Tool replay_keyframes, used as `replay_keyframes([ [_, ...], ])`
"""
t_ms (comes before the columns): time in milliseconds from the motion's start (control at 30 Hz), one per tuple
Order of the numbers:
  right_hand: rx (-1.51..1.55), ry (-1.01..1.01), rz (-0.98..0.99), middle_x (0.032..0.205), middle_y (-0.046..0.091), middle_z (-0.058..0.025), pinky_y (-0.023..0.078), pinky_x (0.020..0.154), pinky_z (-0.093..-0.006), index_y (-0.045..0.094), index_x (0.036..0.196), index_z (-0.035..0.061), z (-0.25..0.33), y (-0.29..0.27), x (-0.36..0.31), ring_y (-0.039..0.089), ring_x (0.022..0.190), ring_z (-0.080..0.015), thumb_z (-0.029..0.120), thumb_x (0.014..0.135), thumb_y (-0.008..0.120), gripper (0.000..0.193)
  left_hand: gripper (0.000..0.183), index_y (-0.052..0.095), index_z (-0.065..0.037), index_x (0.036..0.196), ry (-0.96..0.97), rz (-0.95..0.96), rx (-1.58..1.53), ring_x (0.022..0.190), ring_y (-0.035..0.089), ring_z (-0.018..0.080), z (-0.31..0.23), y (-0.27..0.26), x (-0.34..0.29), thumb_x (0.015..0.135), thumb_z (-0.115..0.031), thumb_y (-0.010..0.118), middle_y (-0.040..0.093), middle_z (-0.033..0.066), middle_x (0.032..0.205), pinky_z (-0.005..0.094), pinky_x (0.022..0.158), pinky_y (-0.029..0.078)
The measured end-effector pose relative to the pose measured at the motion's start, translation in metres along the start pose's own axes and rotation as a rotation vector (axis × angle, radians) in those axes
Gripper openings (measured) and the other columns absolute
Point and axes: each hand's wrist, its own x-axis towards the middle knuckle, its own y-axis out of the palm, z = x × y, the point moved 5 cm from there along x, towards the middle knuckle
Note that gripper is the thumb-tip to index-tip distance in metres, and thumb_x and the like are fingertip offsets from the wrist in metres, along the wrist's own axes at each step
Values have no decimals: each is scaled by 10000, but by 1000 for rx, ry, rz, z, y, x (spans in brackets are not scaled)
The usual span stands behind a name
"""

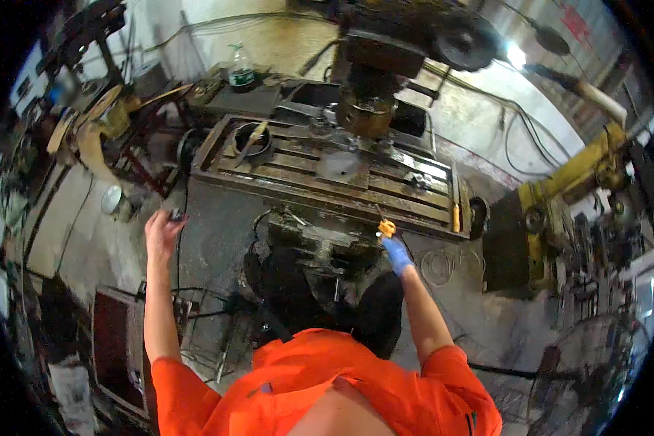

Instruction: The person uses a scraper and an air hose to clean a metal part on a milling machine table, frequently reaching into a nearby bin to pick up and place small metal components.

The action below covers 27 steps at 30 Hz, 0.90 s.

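My left hand (161, 231) is bare and held out over the floor to the left of the machine table. Its fingertips are closed on a small dark metal piece (175, 214), whose exact kind I cannot make out. On my right hand (397, 256) is a blue glove. That hand grips a yellow-handled tool (386, 228) with a thin dark tip, near the front edge of the slotted machine table (298, 176). A flat round metal plate (339, 166) lies on the table below the dark spindle head (365, 116). Small metal parts (418, 179) sit to its right.
A black bucket (253, 141) with a brush across it stands on the table's left. Another yellow handle (456, 218) lies at the right end. A clear green-labelled bottle (240, 69) stands behind. A yellow machine (545, 218) is at right; a metal can (114, 200) is at left.
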Motion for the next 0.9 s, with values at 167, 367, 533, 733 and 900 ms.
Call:
replay_keyframes([
  [167,-271,-191,-257,718,572,3,439,587,-288,598,932,55,47,26,-34,499,614,-105,180,682,655,285,133,517,22,846,-123,-345,-35,678,569,207,33,-99,11,826,-109,508,568,99,800,366,612,520],
  [367,-189,-474,-409,744,590,-79,481,585,-306,498,1050,3,210,-3,-119,578,611,-202,215,723,649,418,158,520,41,887,-177,-325,-7,743,571,224,40,-164,5,822,-101,544,565,99,814,403,695,511],
  [533,-1422,-203,-24,844,636,-171,474,709,-421,634,868,50,237,62,-107,617,797,-325,442,729,540,427,172,495,62,922,-176,-193,0,830,576,251,53,-146,19,844,-84,543,555,122,891,422,781,511],
  [733,-1351,-166,-130,945,638,-148,483,745,-382,658,907,66,274,103,-14,617,881,-299,339,737,494,361,117,494,47,922,-123,-74,21,846,575,239,44,-105,11,848,-38,526,557,124,926,434,811,508],
  [900,-1311,-144,-137,991,630,-142,475,780,-373,656,952,78,273,105,-5,603,924,-312,310,727,488,363,89,499,16,912,-117,-26,67,816,580,216,39,-95,-4,841,-27,531,563,100,896,434,819,506],
])
